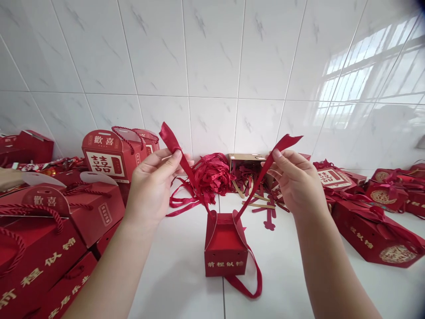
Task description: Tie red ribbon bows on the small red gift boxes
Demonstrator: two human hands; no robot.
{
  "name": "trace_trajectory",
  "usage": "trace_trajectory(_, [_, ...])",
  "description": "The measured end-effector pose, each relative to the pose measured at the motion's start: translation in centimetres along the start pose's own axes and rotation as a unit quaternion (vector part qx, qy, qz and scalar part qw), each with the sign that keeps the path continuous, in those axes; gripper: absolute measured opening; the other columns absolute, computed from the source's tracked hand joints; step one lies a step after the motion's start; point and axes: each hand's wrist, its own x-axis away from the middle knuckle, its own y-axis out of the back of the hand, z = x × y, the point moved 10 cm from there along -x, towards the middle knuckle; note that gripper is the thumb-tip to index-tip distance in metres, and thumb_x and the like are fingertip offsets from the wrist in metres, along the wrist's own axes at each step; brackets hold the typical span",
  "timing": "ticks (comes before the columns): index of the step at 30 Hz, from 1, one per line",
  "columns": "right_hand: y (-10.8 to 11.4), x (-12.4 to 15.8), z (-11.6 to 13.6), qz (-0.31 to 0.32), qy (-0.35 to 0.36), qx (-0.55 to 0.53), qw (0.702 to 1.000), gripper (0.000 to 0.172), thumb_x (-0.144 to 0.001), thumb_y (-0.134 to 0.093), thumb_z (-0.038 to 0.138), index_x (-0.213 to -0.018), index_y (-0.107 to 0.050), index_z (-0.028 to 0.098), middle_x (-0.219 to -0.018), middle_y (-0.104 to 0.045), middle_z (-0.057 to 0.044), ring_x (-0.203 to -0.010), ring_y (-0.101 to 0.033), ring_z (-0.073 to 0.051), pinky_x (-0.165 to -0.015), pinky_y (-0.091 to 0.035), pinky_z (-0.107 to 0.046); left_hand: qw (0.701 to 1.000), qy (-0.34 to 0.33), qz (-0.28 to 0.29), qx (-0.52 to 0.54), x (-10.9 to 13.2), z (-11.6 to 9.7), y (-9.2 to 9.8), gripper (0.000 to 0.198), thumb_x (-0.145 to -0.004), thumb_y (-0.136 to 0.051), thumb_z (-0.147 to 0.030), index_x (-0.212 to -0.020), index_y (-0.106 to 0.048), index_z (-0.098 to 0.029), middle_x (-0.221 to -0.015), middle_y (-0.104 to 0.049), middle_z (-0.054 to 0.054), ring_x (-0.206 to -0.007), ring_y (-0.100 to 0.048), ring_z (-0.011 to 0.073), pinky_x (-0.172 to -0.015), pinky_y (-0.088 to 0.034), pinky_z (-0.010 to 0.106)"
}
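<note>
A small red gift box with gold characters stands open on the white tiled floor, between my arms. A red ribbon runs up from both sides of its top. My left hand pinches the left ribbon end between thumb and fingers. My right hand pinches the right ribbon end, pulled up and outward. A loop of the same ribbon trails on the floor under the box at its right.
Large red handled boxes crowd the left. More red boxes lie at the right. A heap of loose red ribbons and an open cardboard box sit against the white tiled wall.
</note>
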Motion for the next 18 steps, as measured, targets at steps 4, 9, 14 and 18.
trace_trajectory(4, [0.8,-0.4,-0.3,-0.013,-0.002,0.001,1.000,0.019,-0.067,-0.075,0.037,-0.070,-0.062,0.023,-0.074,-0.062,0.003,-0.070,-0.059,-0.011,-0.068,-0.048,-0.025,0.999,0.026,-0.019,0.013,-0.6,0.6,1.0,0.011,-0.066,-0.075,-0.021,-0.074,-0.067,-0.020,-0.076,-0.068,-0.002,-0.075,-0.065,0.0137,-0.065,-0.050,0.023])
trace_trajectory(9, [1.6,-0.7,-0.7,-0.029,-0.010,0.020,0.999,0.021,-0.067,-0.075,0.039,-0.070,-0.062,0.023,-0.076,-0.062,0.002,-0.071,-0.058,-0.011,-0.070,-0.047,-0.025,0.999,0.044,-0.019,0.000,-0.8,1.2,1.2,0.013,-0.065,-0.075,-0.022,-0.075,-0.067,-0.021,-0.078,-0.068,-0.001,-0.075,-0.065,0.0138,-0.061,-0.048,0.021])
trace_trajectory(14, [1.7,-1.0,-1.3,-0.020,-0.013,0.042,0.999,0.021,-0.067,-0.074,0.040,-0.070,-0.063,0.022,-0.071,-0.059,0.003,-0.067,-0.056,-0.011,-0.068,-0.046,-0.025,0.996,0.076,-0.025,-0.023,-0.6,2.5,1.2,0.021,-0.063,-0.077,-0.025,-0.077,-0.065,-0.017,-0.080,-0.067,0.001,-0.076,-0.065,0.0151,-0.067,-0.050,0.025])
trace_trajectory(18, [1.6,-1.3,-1.9,-0.010,-0.028,0.058,0.998,0.022,-0.067,-0.074,0.040,-0.068,-0.063,0.022,-0.068,-0.058,0.003,-0.067,-0.055,-0.011,-0.068,-0.044,-0.025,0.994,0.109,0.008,-0.027,-0.6,3.5,0.7,0.024,-0.066,-0.075,-0.028,-0.081,-0.061,-0.017,-0.081,-0.068,0.001,-0.080,-0.066,0.0176,-0.076,-0.050,0.030])
